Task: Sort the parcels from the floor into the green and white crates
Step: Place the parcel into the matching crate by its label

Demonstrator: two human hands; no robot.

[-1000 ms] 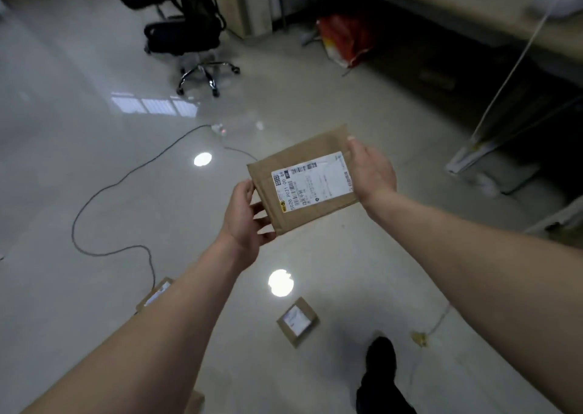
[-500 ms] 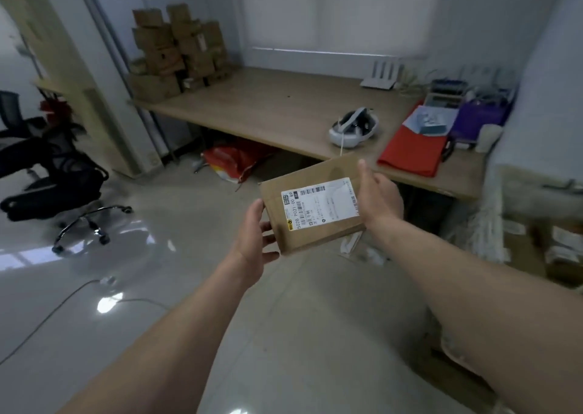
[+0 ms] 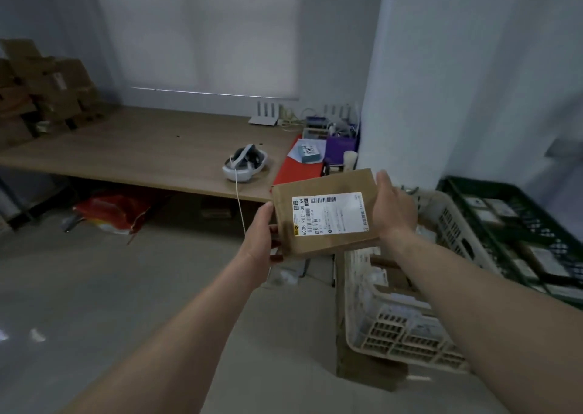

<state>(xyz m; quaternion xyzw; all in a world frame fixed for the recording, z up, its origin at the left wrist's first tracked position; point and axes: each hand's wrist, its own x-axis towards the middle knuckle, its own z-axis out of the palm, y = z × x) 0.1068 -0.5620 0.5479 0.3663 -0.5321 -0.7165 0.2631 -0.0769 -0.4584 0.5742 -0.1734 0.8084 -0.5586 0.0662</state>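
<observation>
View has swung right, revealing a white slatted plastic crate (image 3: pixel 394 319) and dark green plastic crate (image 3: pixel 504 218); left hand (image 3: pixel 260 235) and right hand (image 3: pixel 394 208) grip opposite edges of the flat brown cardboard parcel (image 3: pixel 325 211), held aloft near the white crate.

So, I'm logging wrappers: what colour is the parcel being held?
The parcel is brown with a white label; head view only.

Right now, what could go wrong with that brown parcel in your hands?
1. The left hand and right hand grip the flat brown cardboard parcel only by its edges, so it might slip.
2. The white slotted plastic crate and dark green plastic crate stand side by side; it could land in the wrong one.
3. The thin white cable hanging off the wooden desk might snag the left hand.
</observation>
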